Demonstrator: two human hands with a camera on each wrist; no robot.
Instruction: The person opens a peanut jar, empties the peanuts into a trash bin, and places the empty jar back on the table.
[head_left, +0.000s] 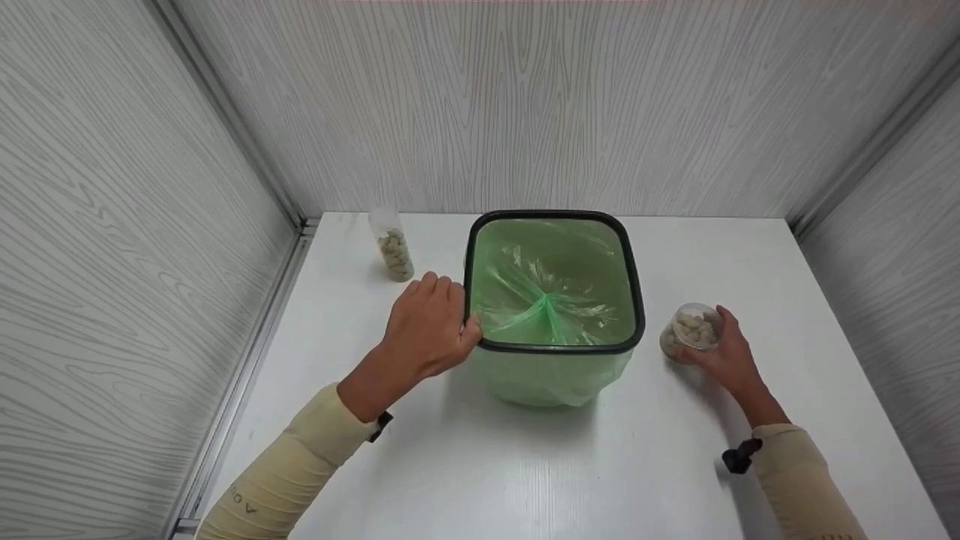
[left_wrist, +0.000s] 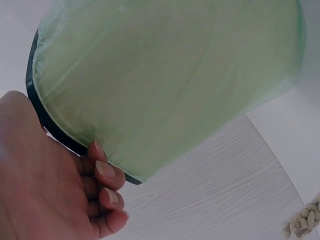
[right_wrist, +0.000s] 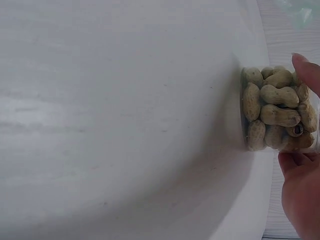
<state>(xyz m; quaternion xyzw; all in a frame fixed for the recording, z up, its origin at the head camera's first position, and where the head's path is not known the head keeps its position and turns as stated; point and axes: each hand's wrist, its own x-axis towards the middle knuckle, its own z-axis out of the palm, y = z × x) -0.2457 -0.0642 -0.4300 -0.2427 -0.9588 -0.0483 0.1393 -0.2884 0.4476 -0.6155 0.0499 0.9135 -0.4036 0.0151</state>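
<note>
A trash bin with a black square rim (head_left: pixel 562 349) stands in the middle of the table, lined with a green plastic bag (head_left: pixel 525 262). My left hand (head_left: pixel 429 324) grips the rim at its near left corner; in the left wrist view its fingers (left_wrist: pixel 106 170) curl over the edge against the bag. To the bin's right, my right hand (head_left: pixel 731 358) holds a short clear jar (head_left: pixel 669 345) between thumb and fingers. Unshelled peanuts (right_wrist: pixel 280 115) fill the jar, which is open at the top and slightly tilted.
A taller clear jar (head_left: pixel 391 251), partly filled with peanuts, stands at the back left of the white table (head_left: pixel 525 480). Wood-grain panels enclose the table at the back (head_left: pixel 480 105), left and right.
</note>
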